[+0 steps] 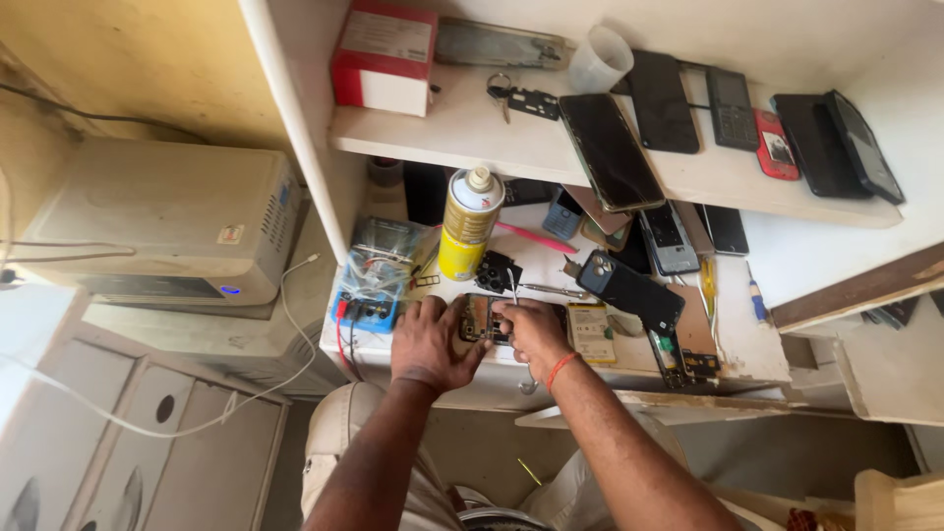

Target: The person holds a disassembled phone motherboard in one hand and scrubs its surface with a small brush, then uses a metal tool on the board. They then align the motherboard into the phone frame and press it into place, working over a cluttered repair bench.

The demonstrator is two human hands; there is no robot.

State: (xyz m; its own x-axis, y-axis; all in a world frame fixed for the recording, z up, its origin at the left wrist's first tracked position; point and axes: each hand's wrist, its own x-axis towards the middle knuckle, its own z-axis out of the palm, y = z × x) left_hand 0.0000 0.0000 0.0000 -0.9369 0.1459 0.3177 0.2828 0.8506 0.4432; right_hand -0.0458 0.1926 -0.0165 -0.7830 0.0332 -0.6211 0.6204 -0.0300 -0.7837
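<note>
An opened phone (483, 317) with its inner parts showing lies on the white bench near the front edge. My left hand (429, 344) holds its left side steady. With its fingertips on the phone's right part, my right hand (532, 334) pinches a thin metal tool (514, 292). A red thread band circles my right wrist. A yellow battery (591, 332) rests just right of my right hand.
A yellow spray can (468, 224) stands behind the hands, beside a blue power unit (372, 280). A black phone back cover (629, 289) and circuit boards lie to the right. The upper shelf (511, 147) carries several phones, a red box and keys. A beige box (157, 221) sits left.
</note>
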